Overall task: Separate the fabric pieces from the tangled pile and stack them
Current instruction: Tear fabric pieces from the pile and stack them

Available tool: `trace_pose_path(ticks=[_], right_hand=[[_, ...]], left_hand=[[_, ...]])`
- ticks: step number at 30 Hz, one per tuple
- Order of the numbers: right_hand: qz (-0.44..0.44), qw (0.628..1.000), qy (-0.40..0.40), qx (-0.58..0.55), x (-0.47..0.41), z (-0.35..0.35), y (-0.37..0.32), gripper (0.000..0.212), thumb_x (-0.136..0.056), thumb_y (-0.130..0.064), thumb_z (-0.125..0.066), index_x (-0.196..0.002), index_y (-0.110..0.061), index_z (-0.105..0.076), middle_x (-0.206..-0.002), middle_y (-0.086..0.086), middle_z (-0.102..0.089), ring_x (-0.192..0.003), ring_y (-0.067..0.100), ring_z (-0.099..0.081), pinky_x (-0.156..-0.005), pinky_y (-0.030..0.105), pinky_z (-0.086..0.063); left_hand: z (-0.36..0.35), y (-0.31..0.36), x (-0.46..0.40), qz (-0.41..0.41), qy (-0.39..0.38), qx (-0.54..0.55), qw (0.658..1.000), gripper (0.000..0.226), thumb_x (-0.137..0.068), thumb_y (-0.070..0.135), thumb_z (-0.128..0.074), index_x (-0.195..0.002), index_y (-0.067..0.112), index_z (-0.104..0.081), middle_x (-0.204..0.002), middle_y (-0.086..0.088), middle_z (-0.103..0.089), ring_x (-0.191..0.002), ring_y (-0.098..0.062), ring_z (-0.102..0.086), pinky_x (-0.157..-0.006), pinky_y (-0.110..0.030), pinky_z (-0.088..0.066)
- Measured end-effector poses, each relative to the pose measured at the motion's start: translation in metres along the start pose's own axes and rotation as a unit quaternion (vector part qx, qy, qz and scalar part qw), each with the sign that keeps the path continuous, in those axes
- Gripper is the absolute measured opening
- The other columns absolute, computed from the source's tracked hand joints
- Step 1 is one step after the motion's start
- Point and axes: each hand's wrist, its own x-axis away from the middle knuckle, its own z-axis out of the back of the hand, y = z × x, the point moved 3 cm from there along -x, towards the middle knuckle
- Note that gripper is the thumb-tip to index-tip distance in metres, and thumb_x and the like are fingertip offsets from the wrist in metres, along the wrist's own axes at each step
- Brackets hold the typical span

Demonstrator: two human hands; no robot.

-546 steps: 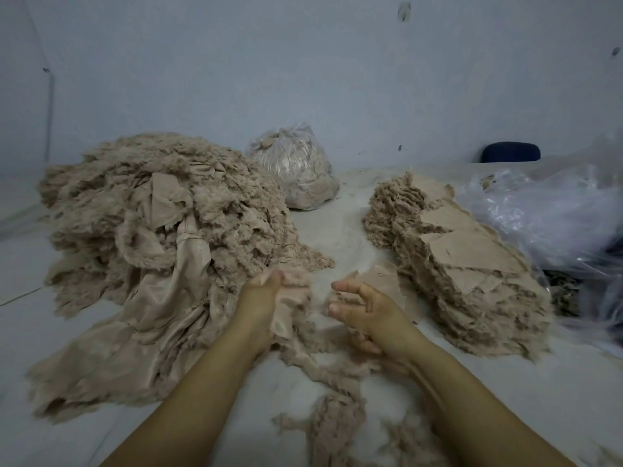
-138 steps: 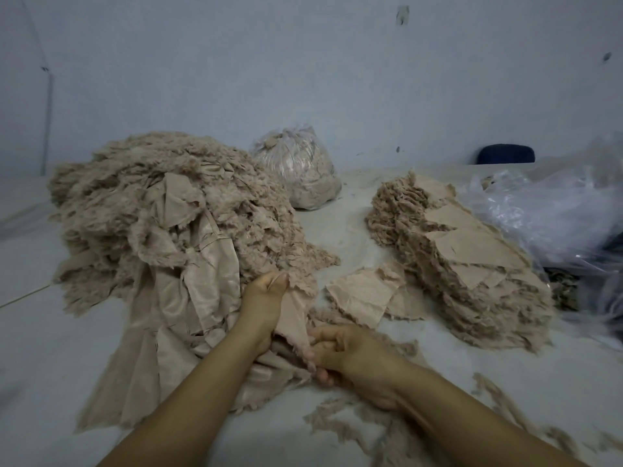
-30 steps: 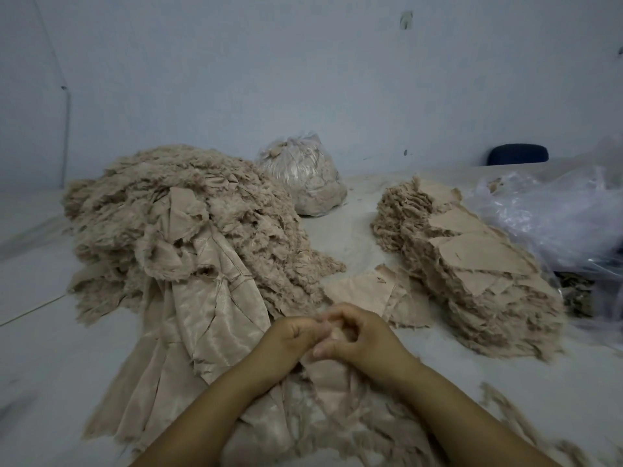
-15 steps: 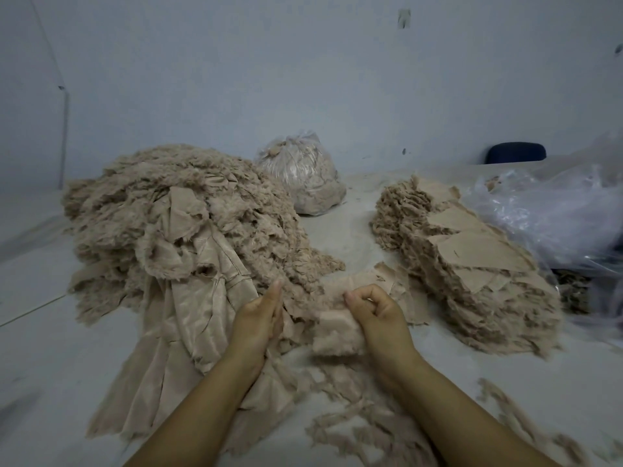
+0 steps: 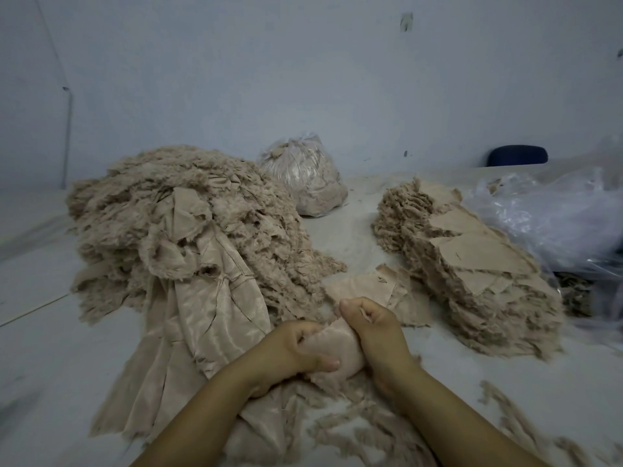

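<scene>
Gripping one beige fabric piece (image 5: 332,348) between them, the left hand (image 5: 290,352) and right hand (image 5: 371,326) now sit close together with fingers curled round it, low over the worktop (image 5: 40,348). Half a second earlier the hands were apart, the left flat against the tangled pile (image 5: 188,224). The pile lies left of the hands, a long satin length draping toward the near edge. The stack (image 5: 472,264) of sorted pieces sits right, with a few loose pieces (image 5: 371,288) between stack and hands. The piece's outline is mostly hidden by the fingers. The clear bag (image 5: 303,176) behind shows its contents only vaguely; plastic sheeting (image 5: 556,214) is cut off at right.
</scene>
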Motion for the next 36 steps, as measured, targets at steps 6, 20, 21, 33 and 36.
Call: trace_pose_path(ticks=[6,20,21,33,36], right_hand=[[0.033,0.993,-0.015,0.113,0.006,-0.009,0.002,0.030,-0.098,-0.037,-0.045,-0.076,-0.016,-0.046,-0.069,-0.004,-0.048,-0.061,0.002,-0.045,-0.060,0.020,-0.040],[0.062,0.994,-0.030,0.080,0.005,-0.015,-0.003,0.032,-0.097,-0.018,-0.053,-0.065,-0.017,-0.048,-0.055,-0.013,-0.040,-0.053,0.001,-0.035,-0.052,0.015,-0.032],[0.070,0.994,-0.009,0.084,0.004,-0.014,-0.003,0.035,-0.097,-0.018,-0.053,-0.063,-0.017,-0.044,-0.052,-0.013,-0.038,-0.051,0.001,-0.032,-0.050,0.015,-0.030],[0.158,0.966,0.060,0.194,-0.004,-0.013,-0.024,0.028,-0.100,-0.026,-0.046,-0.072,-0.024,-0.047,-0.060,-0.011,-0.051,-0.058,-0.004,-0.048,-0.055,0.011,-0.035],[0.170,0.955,0.104,0.218,-0.014,-0.007,-0.033,0.028,-0.100,-0.025,-0.045,-0.072,-0.023,-0.043,-0.062,-0.008,-0.047,-0.058,-0.006,-0.047,-0.053,0.010,-0.033]], left_hand=[[-0.007,0.008,-0.003,-0.058,0.061,0.115,0.990,0.041,-0.076,0.041,-0.065,-0.104,0.011,-0.066,-0.099,-0.009,-0.070,-0.093,-0.015,-0.066,-0.079,-0.025,-0.053],[-0.007,0.016,-0.009,-0.126,0.202,0.020,0.971,0.024,-0.096,0.008,-0.047,-0.072,0.009,-0.046,-0.062,0.004,-0.040,-0.056,-0.001,-0.037,-0.056,-0.011,-0.035],[-0.007,0.017,-0.010,-0.125,0.214,0.033,0.968,0.026,-0.096,0.007,-0.046,-0.071,0.010,-0.044,-0.061,0.005,-0.038,-0.053,0.001,-0.036,-0.055,-0.010,-0.036],[-0.003,0.003,-0.005,-0.070,0.076,0.138,0.985,0.035,-0.075,0.038,-0.066,-0.101,0.015,-0.067,-0.095,-0.004,-0.071,-0.086,-0.014,-0.068,-0.073,-0.023,-0.054],[0.002,0.003,-0.006,-0.058,0.123,0.247,0.960,0.011,-0.079,0.016,-0.066,-0.087,0.008,-0.065,-0.076,-0.010,-0.066,-0.061,-0.015,-0.062,-0.055,-0.023,-0.053]])
